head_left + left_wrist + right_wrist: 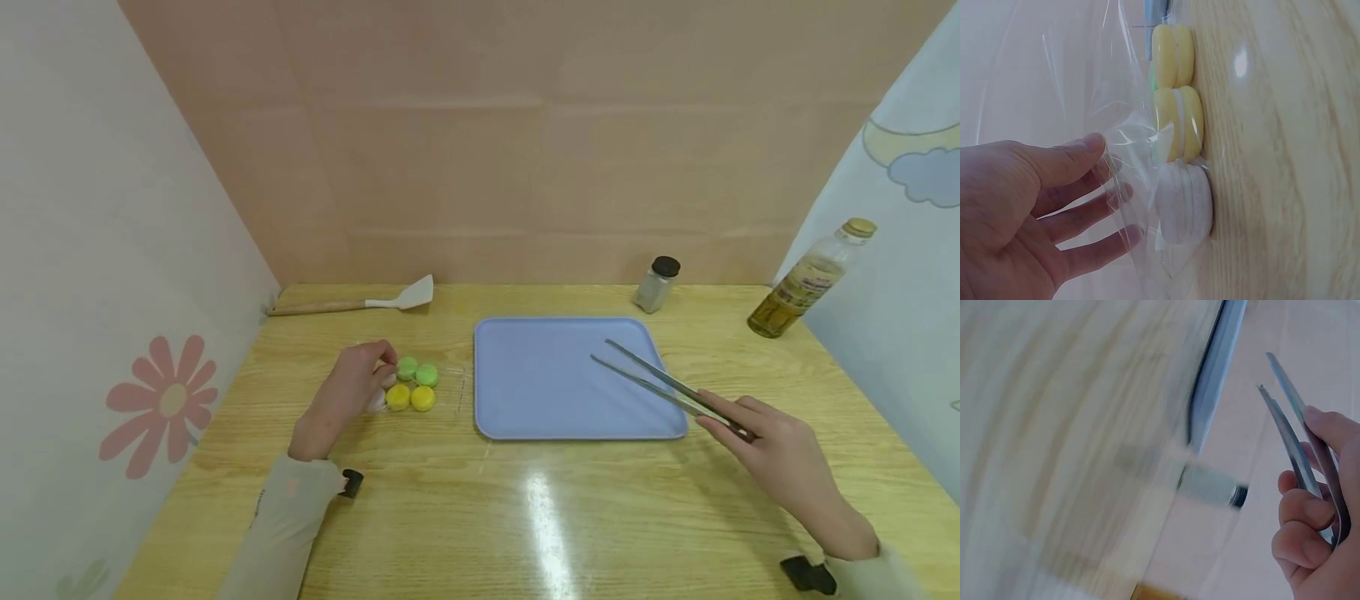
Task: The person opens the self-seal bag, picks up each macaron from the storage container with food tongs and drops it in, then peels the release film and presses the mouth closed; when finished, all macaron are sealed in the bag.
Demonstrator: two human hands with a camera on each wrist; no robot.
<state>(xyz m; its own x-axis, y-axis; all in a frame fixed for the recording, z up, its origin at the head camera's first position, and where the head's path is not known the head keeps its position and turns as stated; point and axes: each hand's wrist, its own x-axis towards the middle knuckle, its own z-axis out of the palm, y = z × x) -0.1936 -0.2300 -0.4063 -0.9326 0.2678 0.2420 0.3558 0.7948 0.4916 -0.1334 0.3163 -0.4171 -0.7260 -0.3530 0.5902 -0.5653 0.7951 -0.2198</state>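
Several macarons sit in a clear plastic package: green ones (427,375), yellow ones (423,398) and a pale one (1184,203) beside my left hand. My left hand (351,385) pinches the edge of the clear plastic (1124,150), thumb on the near side and fingers behind it. With my right hand (780,450) I grip a pair of metal tongs (670,389). Their tips are apart and point left, above a blue tray (525,417). In the right wrist view the tongs (1294,440) lie between thumb and curled fingers, nothing between the tips.
A spatula (405,297) with a wooden handle lies at the back left. Behind the tray's right corner stands a small jar (654,287) with a black lid. An oil bottle (798,292) is at the far right. Walls border the table at back and sides.
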